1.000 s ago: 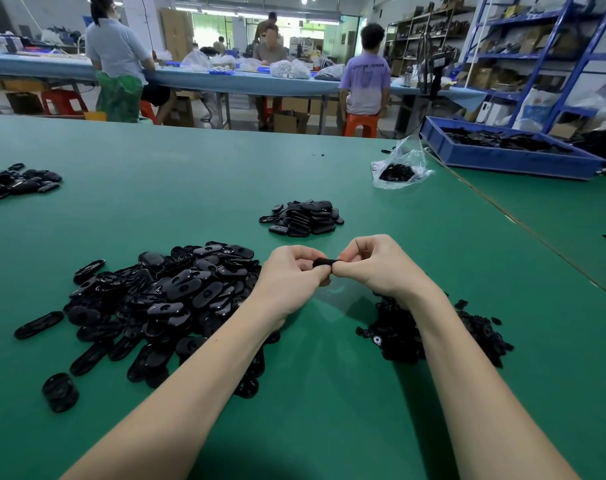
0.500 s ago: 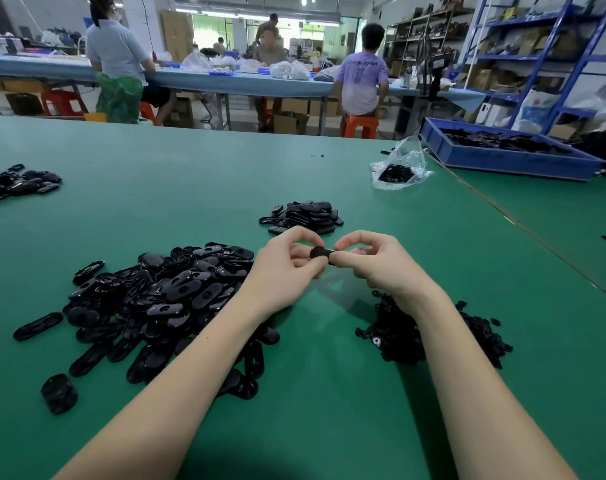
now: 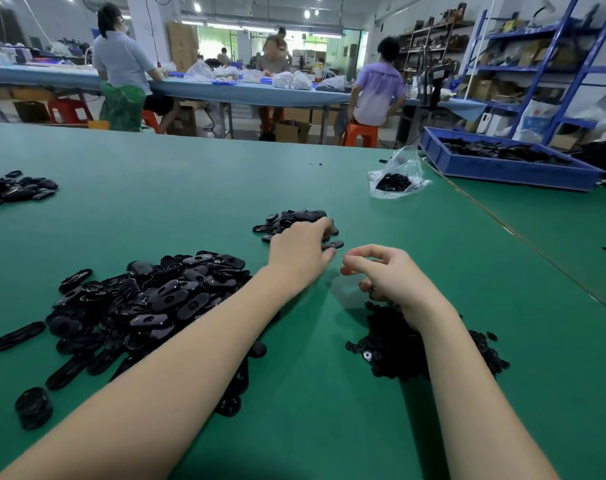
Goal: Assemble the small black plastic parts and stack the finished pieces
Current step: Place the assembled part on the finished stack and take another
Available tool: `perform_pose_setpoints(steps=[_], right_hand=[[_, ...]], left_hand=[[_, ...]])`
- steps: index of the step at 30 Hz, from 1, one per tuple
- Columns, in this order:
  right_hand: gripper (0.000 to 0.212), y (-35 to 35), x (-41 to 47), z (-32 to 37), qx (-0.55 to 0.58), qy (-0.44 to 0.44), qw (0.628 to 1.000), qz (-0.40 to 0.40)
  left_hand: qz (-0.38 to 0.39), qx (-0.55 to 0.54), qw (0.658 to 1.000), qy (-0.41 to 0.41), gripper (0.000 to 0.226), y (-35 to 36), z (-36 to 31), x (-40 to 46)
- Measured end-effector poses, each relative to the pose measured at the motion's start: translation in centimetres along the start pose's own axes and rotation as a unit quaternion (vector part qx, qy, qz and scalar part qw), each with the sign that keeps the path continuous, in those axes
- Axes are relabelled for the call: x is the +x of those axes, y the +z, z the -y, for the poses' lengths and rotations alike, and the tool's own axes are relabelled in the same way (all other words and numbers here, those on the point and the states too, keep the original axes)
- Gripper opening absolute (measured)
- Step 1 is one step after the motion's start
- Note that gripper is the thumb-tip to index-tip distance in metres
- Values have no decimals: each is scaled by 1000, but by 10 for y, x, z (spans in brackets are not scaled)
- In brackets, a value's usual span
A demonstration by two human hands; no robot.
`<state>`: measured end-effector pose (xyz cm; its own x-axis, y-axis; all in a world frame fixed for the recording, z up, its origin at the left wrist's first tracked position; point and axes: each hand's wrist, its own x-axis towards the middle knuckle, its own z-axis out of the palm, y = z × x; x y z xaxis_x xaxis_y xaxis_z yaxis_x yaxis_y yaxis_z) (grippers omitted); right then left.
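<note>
A large heap of black oval shells (image 3: 149,299) lies at left on the green table (image 3: 156,188). A heap of small black round parts (image 3: 398,355) lies under my right wrist. Ahead is the little pile of finished pieces (image 3: 294,218). My left hand (image 3: 299,252) reaches onto that pile with fingers stretched out; one finished piece (image 3: 333,244) lies flat at its thumb tip. My right hand (image 3: 388,275) hovers over the small parts with fingers loosely curled, and I see nothing held in them.
More black pieces (image 3: 14,190) lie at the far left. A clear plastic bag of parts (image 3: 396,180) and a blue tray (image 3: 502,168) stand at the back right. A table seam (image 3: 502,230) runs diagonally on the right. People work at a blue table behind.
Both hands were pinching one black piece together. They have parted: my left hand carried the piece forward to the finished pile, and my right hand drew back, holding nothing.
</note>
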<state>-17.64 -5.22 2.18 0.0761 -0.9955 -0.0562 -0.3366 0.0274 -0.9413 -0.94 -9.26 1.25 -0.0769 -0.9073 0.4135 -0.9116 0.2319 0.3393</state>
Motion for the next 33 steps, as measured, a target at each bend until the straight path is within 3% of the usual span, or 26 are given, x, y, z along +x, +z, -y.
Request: perform_pose_setpoints(steps=[3, 7, 13, 22, 33], right_hand=[[9, 1, 2, -3, 0, -1, 1000, 16], [8, 3, 4, -6, -5, -7, 999, 41], [7, 5, 4, -8, -14, -15, 998, 53], [11, 10, 0, -2, -35, -13, 997, 60], [7, 43, -6, 12, -141, -48, 984, 97]], left_hand=[[10, 141, 989, 46, 24, 11, -9, 29], [42, 205, 976, 57, 26, 24, -7, 50], [36, 147, 988, 22, 28, 32, -7, 45], [-15, -29, 999, -42, 19, -12, 6, -24], [-45, 28, 993, -103, 33, -49, 45, -59]])
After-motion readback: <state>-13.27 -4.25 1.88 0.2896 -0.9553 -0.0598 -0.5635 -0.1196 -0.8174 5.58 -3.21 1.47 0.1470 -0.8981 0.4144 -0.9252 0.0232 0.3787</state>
